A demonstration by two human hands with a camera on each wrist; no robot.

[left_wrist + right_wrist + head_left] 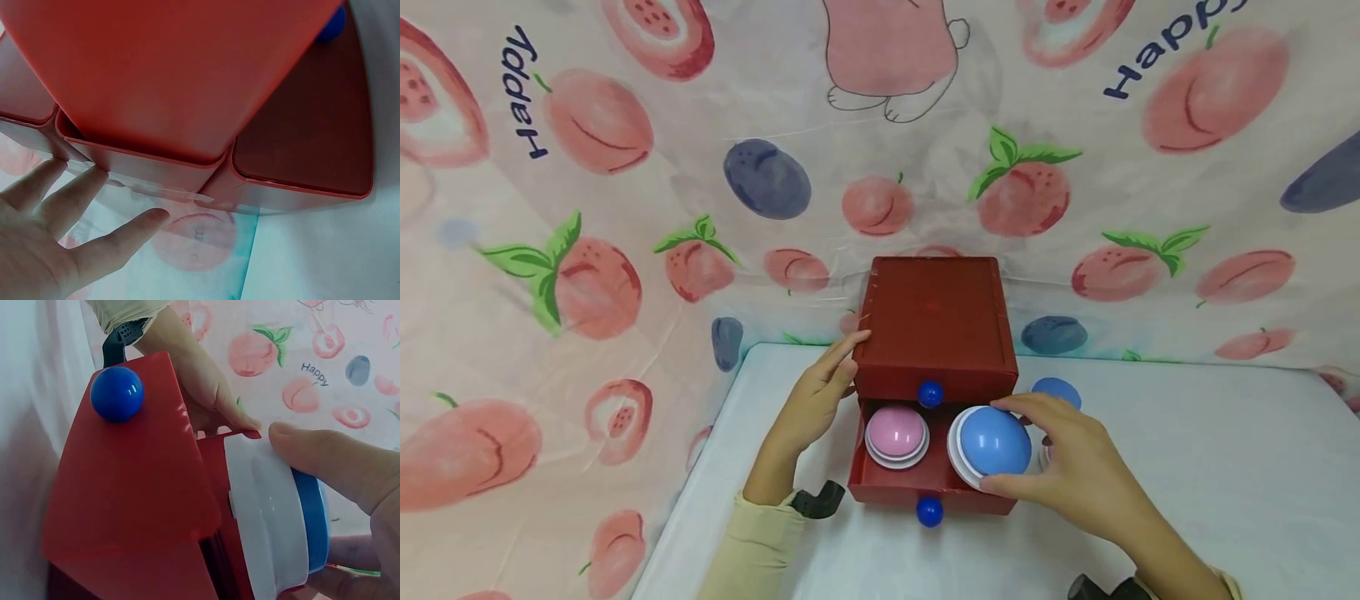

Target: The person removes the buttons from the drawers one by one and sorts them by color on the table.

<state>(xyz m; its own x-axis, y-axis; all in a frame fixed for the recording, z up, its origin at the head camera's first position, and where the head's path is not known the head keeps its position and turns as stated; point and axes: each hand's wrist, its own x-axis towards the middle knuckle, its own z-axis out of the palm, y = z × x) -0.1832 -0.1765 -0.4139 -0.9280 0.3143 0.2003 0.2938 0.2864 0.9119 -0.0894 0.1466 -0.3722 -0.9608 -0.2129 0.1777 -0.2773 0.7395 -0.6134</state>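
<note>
A red two-drawer box [936, 317] stands on the table, its lower drawer [917, 490] pulled out. My left hand [817, 398] rests against the box's left side, fingers extended; in the left wrist view, fingertips [99, 174] meet its wall. My right hand [1078, 467] grips a white round jar with a blue domed lid [996, 442], thumb on the near edge and fingers on the far edge. The jar is tilted over the drawer's right part. A smaller white jar with a pink domed lid [897, 433] sits in the drawer's left part.
Blue ball knobs [929, 512] stick out from both drawer fronts. Behind my right hand, another blue round top [1057, 392] and a partly hidden pink item [1047, 454] stand right of the box. A fruit-printed cloth [880, 208] hangs behind the white table [1225, 467].
</note>
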